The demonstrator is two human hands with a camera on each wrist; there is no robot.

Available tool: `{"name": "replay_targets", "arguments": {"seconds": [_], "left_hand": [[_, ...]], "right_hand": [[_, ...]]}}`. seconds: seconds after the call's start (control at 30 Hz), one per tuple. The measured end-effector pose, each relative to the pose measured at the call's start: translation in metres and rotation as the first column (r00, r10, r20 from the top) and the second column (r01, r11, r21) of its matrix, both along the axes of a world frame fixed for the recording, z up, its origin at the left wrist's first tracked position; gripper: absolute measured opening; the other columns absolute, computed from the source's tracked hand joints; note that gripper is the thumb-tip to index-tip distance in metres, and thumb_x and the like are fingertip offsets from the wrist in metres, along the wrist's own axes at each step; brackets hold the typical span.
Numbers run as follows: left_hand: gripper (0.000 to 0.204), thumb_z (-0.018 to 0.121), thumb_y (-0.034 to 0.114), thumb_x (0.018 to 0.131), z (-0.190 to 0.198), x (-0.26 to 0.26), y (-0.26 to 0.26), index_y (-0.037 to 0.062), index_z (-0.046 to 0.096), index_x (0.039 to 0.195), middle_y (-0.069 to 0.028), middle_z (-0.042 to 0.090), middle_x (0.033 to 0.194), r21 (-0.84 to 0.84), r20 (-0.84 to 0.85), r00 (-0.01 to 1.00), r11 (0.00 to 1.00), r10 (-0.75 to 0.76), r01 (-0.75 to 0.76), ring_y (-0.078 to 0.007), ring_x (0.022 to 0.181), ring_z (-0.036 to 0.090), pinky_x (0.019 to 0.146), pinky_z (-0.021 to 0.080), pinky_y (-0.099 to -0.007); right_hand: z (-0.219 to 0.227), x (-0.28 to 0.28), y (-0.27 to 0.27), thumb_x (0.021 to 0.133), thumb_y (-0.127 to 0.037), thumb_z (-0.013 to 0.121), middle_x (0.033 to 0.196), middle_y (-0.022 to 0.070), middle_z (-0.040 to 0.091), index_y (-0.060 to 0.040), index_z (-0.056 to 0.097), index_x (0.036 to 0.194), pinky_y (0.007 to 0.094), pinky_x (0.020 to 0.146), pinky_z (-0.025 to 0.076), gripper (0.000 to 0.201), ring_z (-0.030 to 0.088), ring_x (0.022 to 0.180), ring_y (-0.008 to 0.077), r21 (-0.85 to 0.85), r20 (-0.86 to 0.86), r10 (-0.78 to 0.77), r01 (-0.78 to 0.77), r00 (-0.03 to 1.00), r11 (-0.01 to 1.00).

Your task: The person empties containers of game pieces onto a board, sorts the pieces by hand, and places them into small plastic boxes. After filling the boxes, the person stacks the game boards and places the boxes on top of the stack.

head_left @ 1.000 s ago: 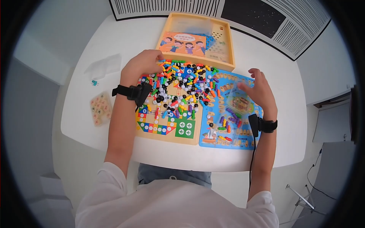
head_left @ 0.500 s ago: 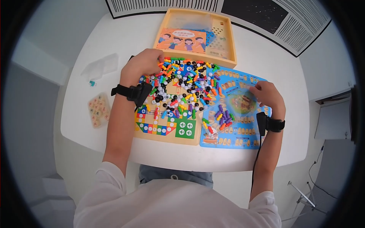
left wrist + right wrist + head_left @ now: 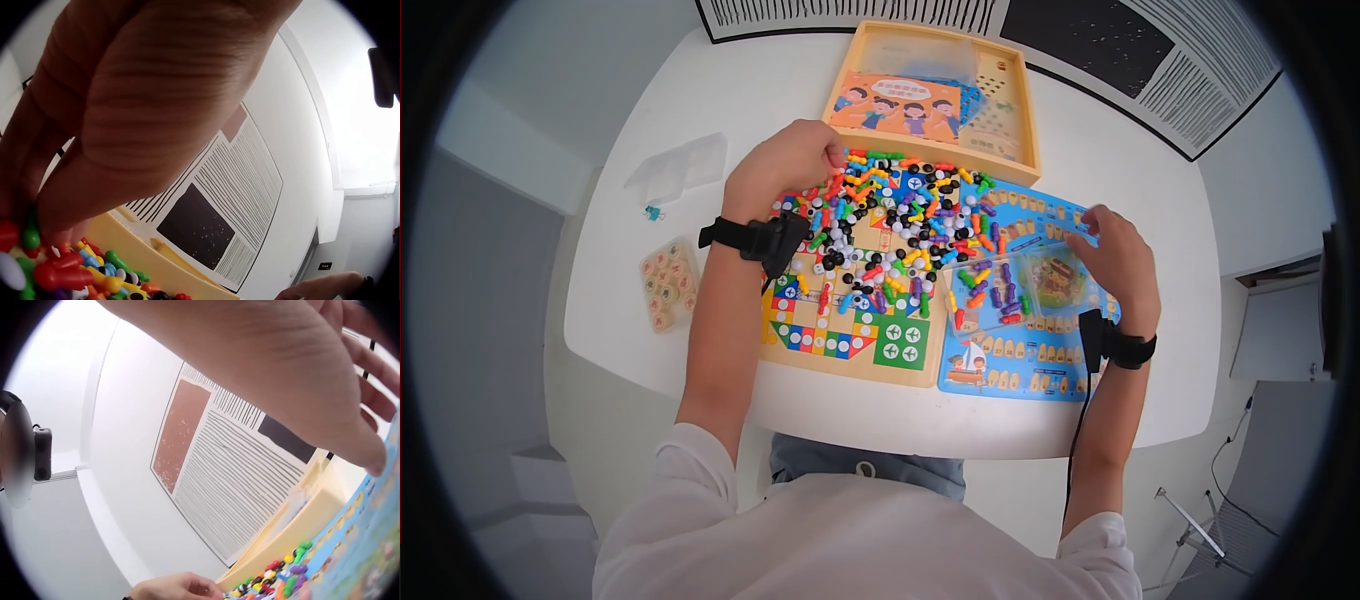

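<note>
The left hand (image 3: pixel 792 160) has its fingers bent down at the far left of the pile of multicoloured plastic pegs and beads (image 3: pixel 900 215) on the printed wooden game board (image 3: pixel 800 362); whether it grasps any cannot be told. The right hand (image 3: pixel 1118 262) is released, fingers parted, above the blue printed board (image 3: pixel 1055 384), beside the clear plastic container (image 3: pixel 990 325) of coloured pegs, toward the tabletop's (image 3: pixel 850 425) right edge.

You have one table (image 3: pixel 630 350), one wooden box (image 3: pixel 1030 120), one orange booklet (image 3: pixel 895 105), one wooden game board (image 3: pixel 910 376) and one blue board (image 3: pixel 1035 388). You have at least three clear plastic containers (image 3: pixel 700 168) and two black wrist straps (image 3: pixel 730 235). The coloured pegs (image 3: pixel 825 298) and black and white beads (image 3: pixel 830 262) lie too thickly for you to count.
</note>
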State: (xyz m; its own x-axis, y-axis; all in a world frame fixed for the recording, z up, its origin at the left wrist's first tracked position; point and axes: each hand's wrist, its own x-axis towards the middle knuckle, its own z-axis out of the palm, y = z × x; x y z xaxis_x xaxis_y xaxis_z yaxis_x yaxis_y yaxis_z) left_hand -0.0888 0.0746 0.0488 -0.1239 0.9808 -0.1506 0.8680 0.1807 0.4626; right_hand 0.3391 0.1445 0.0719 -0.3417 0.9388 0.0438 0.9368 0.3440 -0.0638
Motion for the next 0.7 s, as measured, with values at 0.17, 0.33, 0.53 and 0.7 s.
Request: {"name": "replay_targets", "arguments": {"seconds": [0.17,0.33,0.53,0.7], "left_hand": [[0.021,0.072,0.0,0.086,0.005,0.001,0.001,-0.002,0.076,0.106,-0.0108,0.076,0.09,0.022,0.018,1.0,1.0,-0.005,0.005,-0.0196,0.081,0.072,0.075,0.058,-0.034],[0.018,0.076,0.003,0.086,0.015,0.004,-0.004,-0.0023,0.077,0.104,-0.0104,0.077,0.092,0.091,0.085,0.993,0.993,-0.08,0.072,-0.0187,0.081,0.073,0.075,0.059,-0.0329],[0.021,0.078,0.01,0.089,0.052,0.035,-0.019,0.0007,0.08,0.108,-0.0086,0.078,0.093,0.234,0.408,0.864,0.948,-0.296,0.214,-0.0164,0.085,0.074,0.078,0.059,-0.031],[0.02,0.079,0.007,0.093,0.056,0.091,-0.018,-0.0017,0.08,0.111,-0.0083,0.079,0.098,0.222,0.648,0.616,0.884,-0.449,0.41,-0.013,0.088,0.075,0.082,0.061,-0.0274]], "right_hand": [[-0.006,-0.049,-0.017,0.089,-0.019,0.079,0.109,0.0109,0.077,-0.0058,0.072,0.106,0.0422,0.083,0.058,0.023,0.071,0.099,0.0313,0.128,-0.287,0.353,-0.33,0.89,0.935],[-0.018,-0.072,-0.023,0.09,-0.019,0.077,0.091,0.0122,0.077,-0.0063,0.073,0.107,0.0435,0.08,0.057,0.022,0.07,0.097,0.0317,-0.029,-0.23,0.291,-0.306,0.929,0.952],[-0.022,-0.077,-0.021,0.094,-0.018,0.073,0.081,0.0167,0.075,-0.0066,0.072,0.11,0.0482,0.076,0.056,0.02,0.073,0.09,0.0375,-0.164,-0.294,0.184,-0.239,0.938,0.957],[-0.034,-0.075,-0.019,0.096,-0.016,0.068,0.09,0.0202,0.075,-0.0054,0.069,0.11,0.0507,0.078,0.056,0.017,0.072,0.09,0.0406,-0.097,-0.338,0.262,-0.31,0.904,0.946]]}}
